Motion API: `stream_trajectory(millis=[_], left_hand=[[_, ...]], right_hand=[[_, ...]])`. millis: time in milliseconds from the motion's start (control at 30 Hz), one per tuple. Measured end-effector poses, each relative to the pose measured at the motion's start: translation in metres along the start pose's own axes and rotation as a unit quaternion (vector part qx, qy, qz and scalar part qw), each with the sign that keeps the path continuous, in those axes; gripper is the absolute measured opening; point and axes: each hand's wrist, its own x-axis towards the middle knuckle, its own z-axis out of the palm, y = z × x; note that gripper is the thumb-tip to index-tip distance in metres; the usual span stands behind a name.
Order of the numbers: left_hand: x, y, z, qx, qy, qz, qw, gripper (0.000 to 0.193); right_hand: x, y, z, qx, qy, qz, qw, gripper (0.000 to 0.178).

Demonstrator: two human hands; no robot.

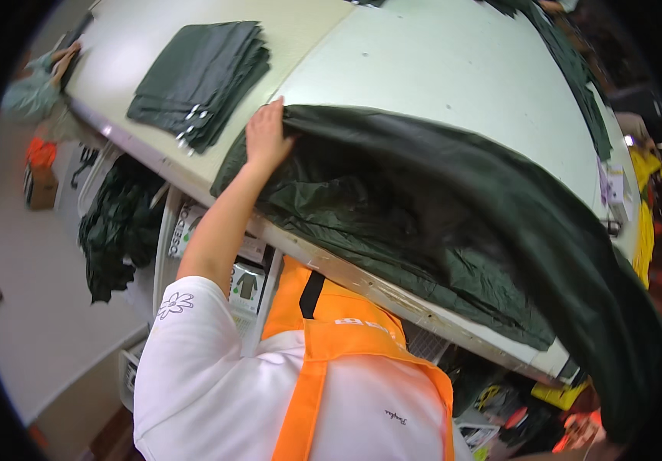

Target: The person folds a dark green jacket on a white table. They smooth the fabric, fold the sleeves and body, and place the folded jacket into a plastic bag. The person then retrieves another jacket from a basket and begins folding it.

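- Our left hand [268, 137] pinches the dark green sheet [500, 180] over the table [415, 54].
- Likely light, limp, slick; we'd grip its edge.
- Our right hand's hidden; we cannot tell.

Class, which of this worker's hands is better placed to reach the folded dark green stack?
Probably the left hand: it grips the left end of the raised dark green fabric, close to the folded dark green stack, though it would have to let go first. The right hand can't be made out here.

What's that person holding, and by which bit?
Dark green fabric: the left hand holds its upper left edge. The right hand can't be made out.
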Motion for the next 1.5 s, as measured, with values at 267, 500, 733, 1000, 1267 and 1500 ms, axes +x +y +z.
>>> stream_trajectory(millis=[267,500,733,1000,1267,1500], left_hand=[[0.044,-0.006,0.002,-0.167,0.043,0.177,0.969,0.088],[0.029,-0.013,-0.003,-0.284,0.001,0.178,0.942,0.009],[0.038,0.057,-0.012,0.028,0.061,0.119,0.991,0.036],[-0.071,0.204,-0.004,0.033,-0.110,0.111,0.987,0.094],[-0.066,0.152,0.040,-0.052,-0.158,0.077,0.983,0.079],[-0.019,0.094,0.014,0.147,0.035,0.074,0.986,0.067]], right_hand=[[-0.113,0.026,-0.134,-0.192,0.142,0.140,0.961,0.032],[-0.079,0.018,-0.044,-0.152,0.120,0.082,0.978,0.044],[-0.115,0.077,0.264,0.060,-0.173,0.132,0.974,0.063],[-0.118,-0.068,0.259,0.025,-0.224,-0.301,0.927,0.044],[-0.164,-0.031,0.354,-0.064,-0.341,-0.289,0.892,0.051],[-0.132,-0.030,0.328,0.030,-0.224,-0.239,0.944,0.042]])
